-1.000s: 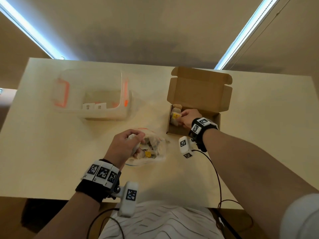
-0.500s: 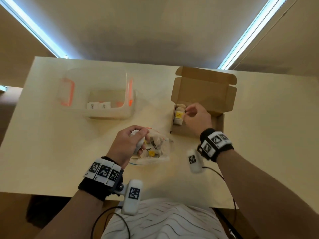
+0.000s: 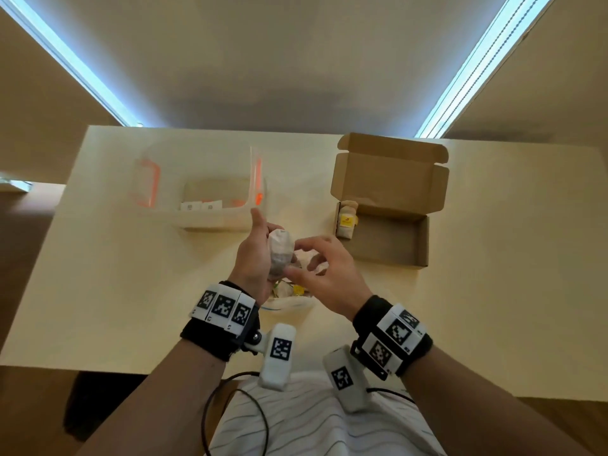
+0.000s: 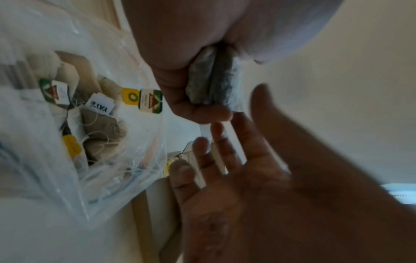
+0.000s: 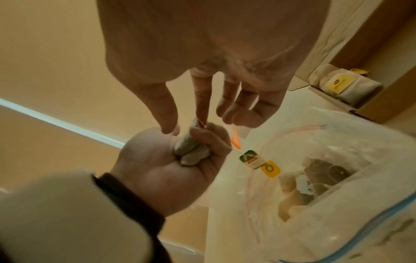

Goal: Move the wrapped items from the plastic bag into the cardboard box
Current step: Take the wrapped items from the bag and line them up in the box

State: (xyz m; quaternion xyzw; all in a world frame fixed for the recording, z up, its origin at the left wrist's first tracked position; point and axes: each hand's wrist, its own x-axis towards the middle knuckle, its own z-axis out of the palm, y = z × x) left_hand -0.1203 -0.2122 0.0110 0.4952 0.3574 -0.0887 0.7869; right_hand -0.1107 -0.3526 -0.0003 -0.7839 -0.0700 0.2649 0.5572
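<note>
— Fingers first: what are they doing?

— Left hand (image 3: 251, 258) has its fingers curled round a wrapped item (image 3: 280, 255), a pale grey-white bundle raised above the table (image 3: 98, 291). In the right wrist view the bundle (image 5: 191, 153) sits in the palm with the fingertips folded over it.

— And the other one?

— Right hand (image 3: 324, 274) is spread, fingers loosely apart, thumb and forefinger reaching in at the bundle. Whether they have actually pinched it, I cannot tell; the thumb tip lies right at its upper end.

— Where is the plastic bag?

— Plastic bag (image 4: 67, 160) lies on the table just below both hands, mouth open, with more wrapped items and their paper tags (image 4: 150, 101) inside.

— The cardboard box?

— Cardboard box (image 3: 391, 238) stands to the right of the hands, lid up. Packed items (image 3: 347, 222) stand against its left wall.

— Anything else?

— A clear plastic container (image 3: 204, 189) with orange handles sits at the far left of the table.
</note>
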